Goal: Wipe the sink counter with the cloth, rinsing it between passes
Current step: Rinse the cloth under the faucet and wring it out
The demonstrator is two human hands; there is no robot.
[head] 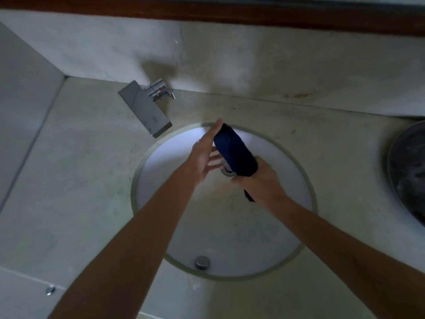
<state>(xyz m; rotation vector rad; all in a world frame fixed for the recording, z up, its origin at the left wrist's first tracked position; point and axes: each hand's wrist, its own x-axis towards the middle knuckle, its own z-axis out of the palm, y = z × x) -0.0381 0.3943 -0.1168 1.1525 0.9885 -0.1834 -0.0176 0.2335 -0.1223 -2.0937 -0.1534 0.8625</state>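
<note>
Two hands over the round sink [287,226], which we see set into the pale counter [92,180]. Square tap [145,111] juts in from upper left, dark basin [409,176] at right edge, overflow cap [202,262] on the near sink wall. Our right hand [259,178] grips the rolled dark cloth [234,153] at its lower end; long axis runs up-left toward the tap. Left hand [202,157] flat, fingers straight, touching the cloth's far side. The cloth hides part of the drain [226,171].

1. The sink [287,226] is set into the counter [80,180] — the tap [145,109] stands at its far-left rim.
2. Both hands meet over the sink's far half: left hand [202,157] beside the cloth [234,153], right hand [264,178] at its near end.
3. A basin [407,171] sits at the counter's right edge.
</note>
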